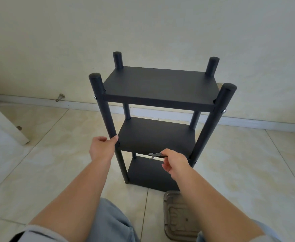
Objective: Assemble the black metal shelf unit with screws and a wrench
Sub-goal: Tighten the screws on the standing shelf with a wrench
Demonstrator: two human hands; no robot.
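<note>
A black metal shelf unit (pixel 159 84) stands upright on the tiled floor, with three shelves between four round posts. Silver screw heads show on the front posts beside the top shelf, such as the screw (pixel 223 111) on the right post. My left hand (pixel 102 147) grips the front left post (pixel 106 112) at the level of the middle shelf (pixel 153 135). My right hand (pixel 173 162) pinches a small silver wrench (pixel 154 155) in front of the middle shelf's front edge, its open jaw pointing left.
A metal tray (pixel 176 213) lies on the floor just in front of the unit, at my right knee. A white door (pixel 5 123) stands at the left, with a doorstop (pixel 60 97) on the skirting. The wall is close behind the unit.
</note>
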